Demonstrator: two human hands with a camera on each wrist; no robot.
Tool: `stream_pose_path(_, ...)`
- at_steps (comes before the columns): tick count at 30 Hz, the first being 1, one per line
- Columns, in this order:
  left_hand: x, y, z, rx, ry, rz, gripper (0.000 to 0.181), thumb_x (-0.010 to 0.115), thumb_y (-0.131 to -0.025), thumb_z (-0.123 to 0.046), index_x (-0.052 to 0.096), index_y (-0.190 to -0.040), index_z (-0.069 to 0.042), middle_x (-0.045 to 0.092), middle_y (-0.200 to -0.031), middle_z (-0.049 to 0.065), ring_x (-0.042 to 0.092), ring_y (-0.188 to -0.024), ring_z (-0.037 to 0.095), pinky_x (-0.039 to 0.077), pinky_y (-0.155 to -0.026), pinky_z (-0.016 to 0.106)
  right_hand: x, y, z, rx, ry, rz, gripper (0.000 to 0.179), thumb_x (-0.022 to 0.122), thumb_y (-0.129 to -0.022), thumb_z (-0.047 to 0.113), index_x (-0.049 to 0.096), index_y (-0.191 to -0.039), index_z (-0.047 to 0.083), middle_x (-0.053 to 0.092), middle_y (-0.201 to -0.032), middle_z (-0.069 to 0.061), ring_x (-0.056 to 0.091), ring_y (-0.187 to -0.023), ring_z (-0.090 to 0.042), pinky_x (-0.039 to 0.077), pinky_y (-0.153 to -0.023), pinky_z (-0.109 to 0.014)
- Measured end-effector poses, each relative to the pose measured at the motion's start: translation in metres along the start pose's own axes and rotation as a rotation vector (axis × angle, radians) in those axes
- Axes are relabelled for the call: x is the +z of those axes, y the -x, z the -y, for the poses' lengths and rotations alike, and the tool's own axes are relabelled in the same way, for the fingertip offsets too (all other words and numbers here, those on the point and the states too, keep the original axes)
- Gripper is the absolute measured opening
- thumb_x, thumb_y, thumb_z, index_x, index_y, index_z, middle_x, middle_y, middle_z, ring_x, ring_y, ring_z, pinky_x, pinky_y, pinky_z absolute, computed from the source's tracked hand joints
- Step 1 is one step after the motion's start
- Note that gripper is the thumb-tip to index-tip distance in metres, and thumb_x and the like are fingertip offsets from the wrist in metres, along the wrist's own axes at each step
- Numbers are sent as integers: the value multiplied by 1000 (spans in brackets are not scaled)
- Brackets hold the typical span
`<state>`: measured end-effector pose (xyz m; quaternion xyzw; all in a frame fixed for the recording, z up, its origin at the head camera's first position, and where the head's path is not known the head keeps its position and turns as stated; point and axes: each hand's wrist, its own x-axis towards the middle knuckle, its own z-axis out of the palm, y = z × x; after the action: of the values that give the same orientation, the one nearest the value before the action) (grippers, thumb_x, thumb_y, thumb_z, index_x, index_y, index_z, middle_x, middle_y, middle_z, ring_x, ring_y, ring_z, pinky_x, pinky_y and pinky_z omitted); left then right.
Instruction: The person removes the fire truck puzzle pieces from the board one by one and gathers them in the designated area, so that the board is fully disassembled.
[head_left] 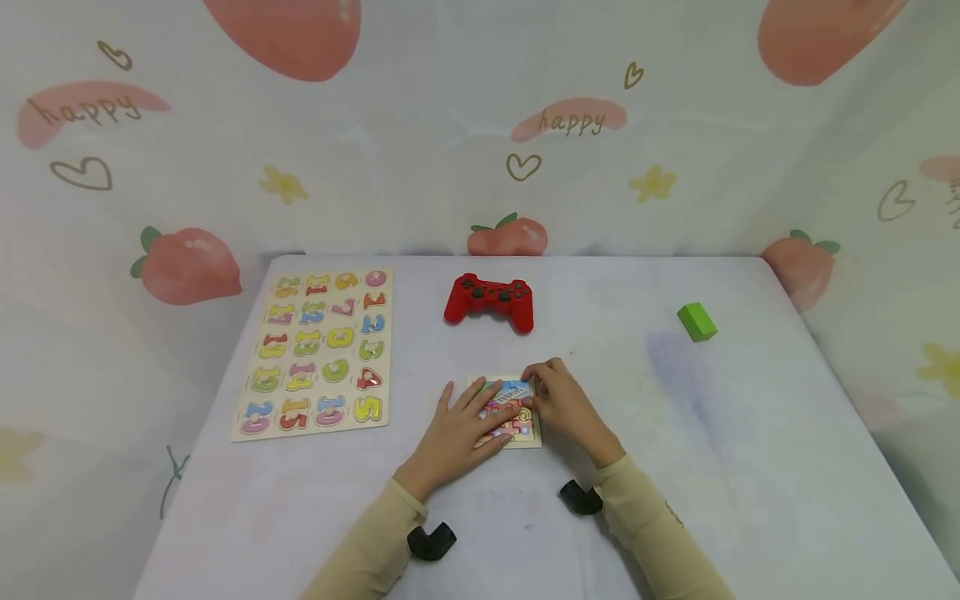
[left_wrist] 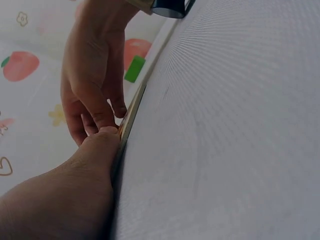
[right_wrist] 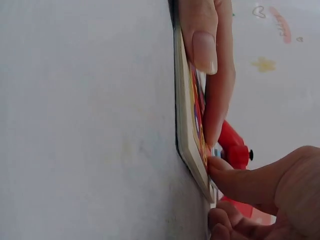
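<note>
A small wooden jigsaw puzzle (head_left: 519,433) with a colourful picture and a pale frame lies near the middle of the table. My left hand (head_left: 459,435) rests on it from the left, fingers spread straight over the pieces and partly hiding the picture. From the right, my right hand (head_left: 564,410) grips the puzzle at its far right corner. In the right wrist view its thumb (right_wrist: 227,175) presses on the top face by the edge, while the other fingers curl at the board's rim. In the left wrist view the right hand (left_wrist: 92,75) bends down over the board.
A large wooden number board (head_left: 320,358) lies at the left. Beyond the puzzle is a red game controller (head_left: 490,302), and a green block (head_left: 697,322) sits at the far right. A patterned cloth (head_left: 420,167) hangs behind the table.
</note>
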<state>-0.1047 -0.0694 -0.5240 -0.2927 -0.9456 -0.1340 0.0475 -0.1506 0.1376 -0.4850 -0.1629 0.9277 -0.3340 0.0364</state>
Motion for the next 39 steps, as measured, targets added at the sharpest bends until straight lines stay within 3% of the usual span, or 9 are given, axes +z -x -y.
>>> stream_pose_path(6, -1, -3, -2, -7, 18, -6, 51, 44, -95, -57, 41, -143, -41, 31, -156, -3, 22, -145, 23, 14, -112, 61, -4, -3, 2, 48, -43, -12, 16, 70, -86, 7, 63, -100, 5, 57, -97, -9, 54, -84, -20, 48, -75, -36)
stream_pose_path(12, 2, -5, -2, -8, 16, -11, 51, 43, -95, -57, 41, -143, -42, 31, -156, -3, 21, -146, 23, 14, -112, 61, -12, -11, 3, 62, -85, 28, 5, 64, -91, 9, 62, -95, 6, 63, -89, -6, 54, -79, -18, 47, -72, -33)
stream_pose_path(21, 0, -4, 0, -7, 16, 22, 49, 41, -96, -57, 39, -144, -44, 28, -157, -4, 19, -146, 22, 12, -113, 61, -27, -15, -4, 124, -122, 84, 8, 60, -94, 15, 65, -98, 9, 67, -93, -5, 57, -83, -19, 48, -72, -32)
stream_pose_path(27, 1, -3, 0, 0, 21, 8, 50, 42, -96, -57, 40, -143, -43, 30, -156, -4, 20, -146, 22, 12, -113, 61, -51, -8, -23, 131, -143, 94, 12, 59, -95, 14, 66, -102, 8, 67, -97, -8, 57, -86, -22, 47, -71, -32)
stream_pose_path(34, 1, -1, 0, 5, 44, -10, 49, 44, -96, -55, 42, -143, -42, 33, -155, -3, 22, -145, 23, 12, -112, 61, -81, 9, -64, 141, -103, 113, 15, 58, -96, 13, 68, -103, 5, 69, -99, -9, 59, -93, -23, 46, -80, -36)
stream_pose_path(39, -1, 1, 1, -12, 44, 11, 50, 42, -96, -57, 40, -143, -43, 31, -156, -4, 20, -146, 22, 12, -113, 60, -102, 19, -87, 156, -79, 148, 17, 57, -96, 13, 67, -105, 3, 70, -97, -9, 57, -92, -21, 45, -80, -33)
